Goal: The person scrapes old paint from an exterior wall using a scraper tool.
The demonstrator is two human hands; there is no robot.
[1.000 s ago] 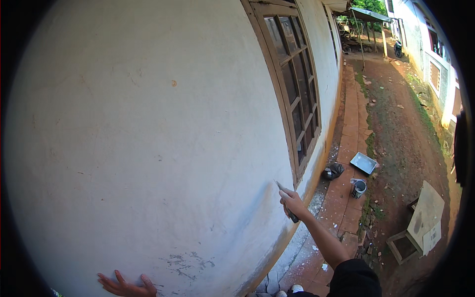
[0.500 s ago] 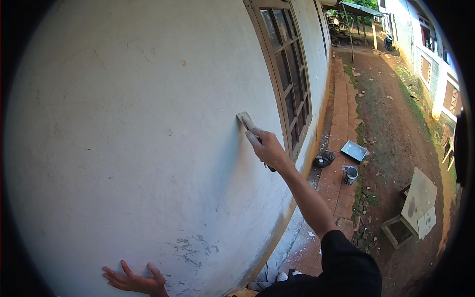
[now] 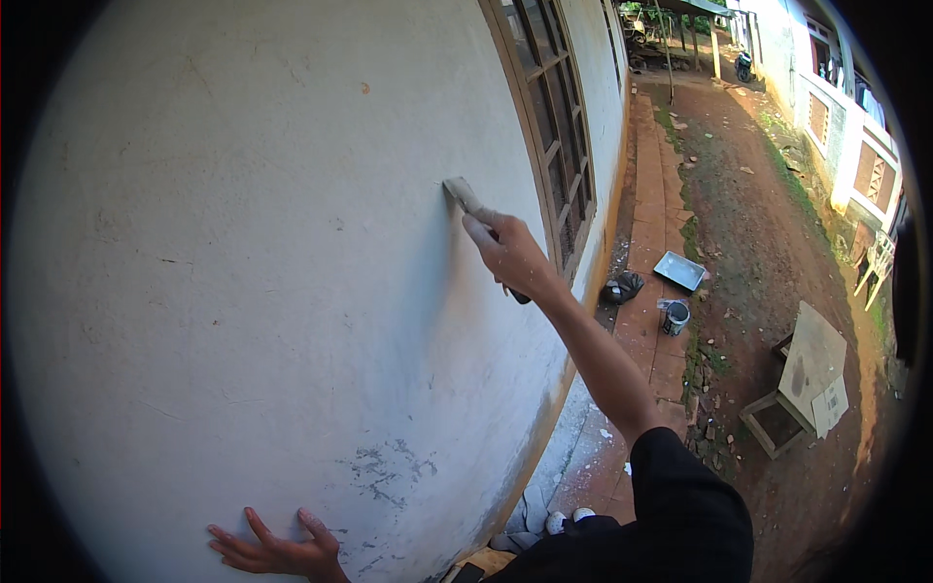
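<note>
My right hand (image 3: 515, 257) is closed round a scraper, its blade (image 3: 461, 194) coated in pale grey and its dark handle end showing below the fist. The blade's tip meets the white plastered wall (image 3: 243, 291), left of the window, beside a small chipped spot. The arm reaches up from the lower right and casts a soft shadow down the wall. At the lower left my left hand (image 3: 277, 556) lies against the wall with fingers spread, holding nothing. Dark scuffed patches (image 3: 391, 471) mark the wall to its right.
A brown-framed window (image 3: 556, 117) is set in the wall. Along the tiled ledge (image 3: 641, 248) sit a black bag (image 3: 622, 287), a paint tray (image 3: 679, 271) and a small bucket (image 3: 674, 317). A wooden stand with a board (image 3: 812, 360) is on the dirt path.
The view has tilted down a little. My right hand has shifted the scraper slightly left across the wall, up to the chipped spot. My left hand stays on the wall.
</note>
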